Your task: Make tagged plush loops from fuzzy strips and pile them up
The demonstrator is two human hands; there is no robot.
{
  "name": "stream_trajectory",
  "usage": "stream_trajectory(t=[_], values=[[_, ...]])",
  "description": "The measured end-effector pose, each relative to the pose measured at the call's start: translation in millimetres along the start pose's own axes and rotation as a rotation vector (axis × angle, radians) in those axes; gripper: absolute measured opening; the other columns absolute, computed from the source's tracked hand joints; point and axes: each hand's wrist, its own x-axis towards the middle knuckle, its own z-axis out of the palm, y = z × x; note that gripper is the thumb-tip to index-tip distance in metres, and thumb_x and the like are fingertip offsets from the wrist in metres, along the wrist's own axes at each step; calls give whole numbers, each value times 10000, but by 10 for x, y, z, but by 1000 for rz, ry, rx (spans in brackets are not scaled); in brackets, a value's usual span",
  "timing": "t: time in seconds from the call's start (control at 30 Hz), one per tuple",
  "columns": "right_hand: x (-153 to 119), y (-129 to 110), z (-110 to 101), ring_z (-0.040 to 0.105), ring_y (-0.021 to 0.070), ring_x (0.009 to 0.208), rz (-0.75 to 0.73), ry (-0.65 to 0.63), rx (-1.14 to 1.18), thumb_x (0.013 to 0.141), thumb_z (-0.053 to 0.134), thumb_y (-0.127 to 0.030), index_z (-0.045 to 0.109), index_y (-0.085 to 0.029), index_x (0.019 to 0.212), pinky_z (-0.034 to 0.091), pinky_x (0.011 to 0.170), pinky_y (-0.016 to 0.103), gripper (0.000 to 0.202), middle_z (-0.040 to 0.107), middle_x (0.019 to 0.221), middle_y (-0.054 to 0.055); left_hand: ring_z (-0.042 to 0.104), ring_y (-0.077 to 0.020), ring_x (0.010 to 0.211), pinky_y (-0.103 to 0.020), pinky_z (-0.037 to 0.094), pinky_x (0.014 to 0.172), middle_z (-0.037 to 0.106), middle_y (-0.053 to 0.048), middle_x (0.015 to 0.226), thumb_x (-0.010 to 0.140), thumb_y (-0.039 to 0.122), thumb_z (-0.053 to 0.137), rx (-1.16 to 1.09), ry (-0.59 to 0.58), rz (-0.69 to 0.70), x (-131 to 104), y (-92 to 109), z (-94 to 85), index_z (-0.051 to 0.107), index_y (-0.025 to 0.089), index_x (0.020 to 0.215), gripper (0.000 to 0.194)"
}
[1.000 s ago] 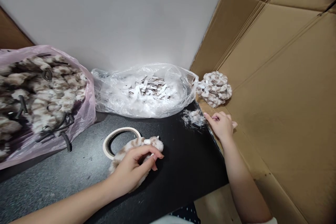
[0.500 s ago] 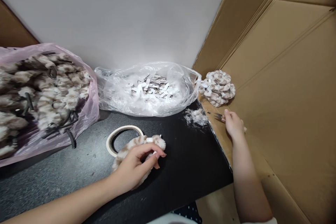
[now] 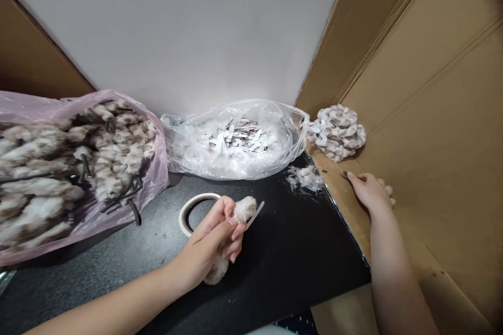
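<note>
My left hand (image 3: 218, 235) is closed around a fluffy cream-and-brown strip (image 3: 245, 209), raised over the black table. A thin white tab (image 3: 255, 215) sticks out past the fingers beside the strip's tip. Behind the hand, partly covered by it, lies a roll of pale tape (image 3: 187, 208). At the right, my right hand (image 3: 368, 191) is over the cardboard, fingers around the handle end of a small metal tool (image 3: 345, 175) whose tip shows; most of the tool is hidden by the hand.
A pink bag (image 3: 159, 162) of fluffy strips with dark cords stands at the left. Behind the table's middle is a clear plastic bag (image 3: 188, 159) with white tabs. Fluff scraps (image 3: 305, 178) lie near the right edge, below a fluffy bundle (image 3: 338, 133).
My left hand has closed on the fluffy strip and lifted it, turning its end up. The view has shifted, and the tool's blades show less under my right hand.
</note>
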Motion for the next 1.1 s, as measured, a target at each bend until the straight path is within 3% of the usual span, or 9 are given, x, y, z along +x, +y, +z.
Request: stream_trajectory(t=[0.13,0.23,0.33,0.43,0.5,0.6,0.7,0.83,1.1], values=[[-61,-26,10,428,459,1157,-65,47,-16,766,516,-624,668,-213,1009,337,896,637,500,558,1218,204,237,-34,436,-164,184,450,396,102,607,842,345,575,-5,68,-89,-13,223,49,294,236,814,303],[-136,-77,19,439,415,1125,-189,186,84,770,529,-537,661,-213,962,346,903,591,399,570,1174,171,195,-43,435,-177,162,453,336,105,577,827,343,557,0,115,-130,-20,340,68,291,241,814,285],[-222,-178,5,476,356,1086,-376,357,229,776,525,-408,647,-202,917,374,916,516,278,587,1099,151,156,-47,438,-189,135,454,281,103,565,824,353,564,7,122,-108,-28,407,72,286,236,794,303],[-400,-370,-76,530,312,1031,-638,420,383,794,528,-344,631,-203,868,398,927,466,190,607,1012,130,155,-43,442,-192,125,453,247,102,567,829,408,609,5,73,-64,-35,439,61,300,224,778,363],[-649,-558,-189,565,289,983,-853,356,511,816,546,-320,630,-214,877,423,912,444,148,622,963,104,194,-41,450,-187,161,454,262,97,586,829,452,626,-20,47,-27,-41,459,59,327,218,793,381],[-1226,-898,-429,589,250,952,-1212,135,666,845,579,-255,640,-232,965,459,857,398,136,637,961,70,342,-64,512,-204,321,520,375,64,659,842,486,581,-80,10,10,-68,502,86,365,216,826,347],[-1827,-1245,-648,600,215,871,-1475,23,789,824,629,-195,647,-246,929,465,797,371,119,648,886,39,457,-100,626,-247,418,635,474,35,746,822,375,575,-44,11,80,-127,549,139,378,219,820,251],[-2220,-1603,-726,591,209,835,-1531,-1,871,810,638,-202,664,-257,890,457,784,387,101,657,876,30,506,-105,685,-234,437,662,537,36,791,822,301,613,124,93,176,-212,605,173,405,229,860,224],[-2132,-1771,-575,611,189,912,-1362,-402,1011,800,661,-153,669,-206,948,493,849,361,158,638,934,44,592,-137,767,-227,448,652,557,43,758,857,401,652,313,85,266,-229,653,46,378,263,986,333]])
